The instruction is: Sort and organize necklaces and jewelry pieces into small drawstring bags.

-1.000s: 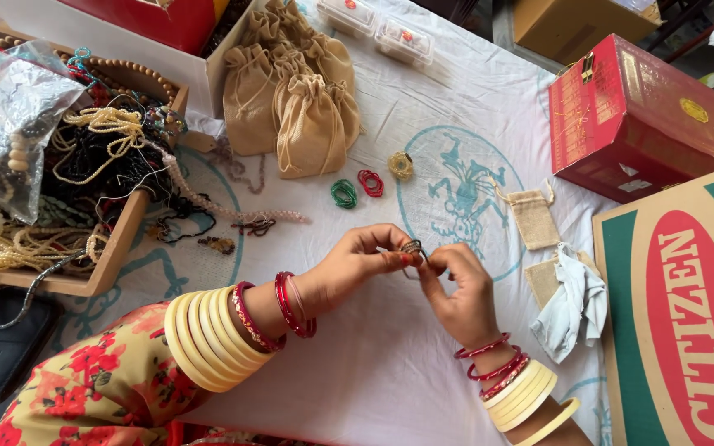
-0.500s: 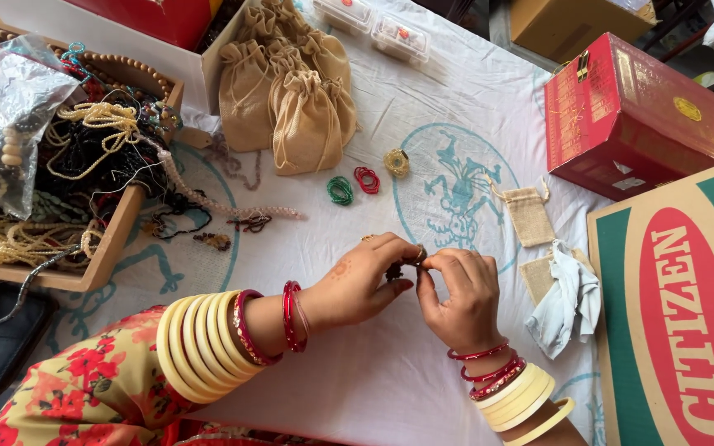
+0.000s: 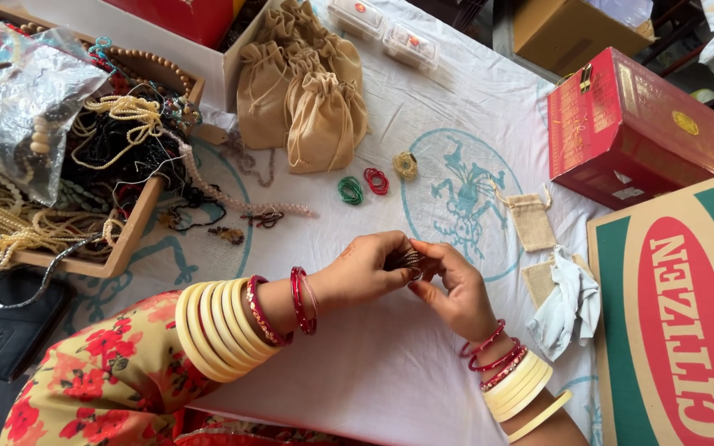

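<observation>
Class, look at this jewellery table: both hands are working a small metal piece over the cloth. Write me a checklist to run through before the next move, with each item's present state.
1. Both hands on the piece: left hand and right hand meet on the small metal piece. Ok.
2. Piece fully visible: mostly hidden by the fingers. Cannot tell what it is.
3. Loose rings in view: green ring, red ring and gold ring lie apart on the cloth. Ok.
4. Small pouch nearby: lies flat beside the right hand. Ok.
5. Bead tray: strands spill over its edge onto the cloth. Not ok.
</observation>
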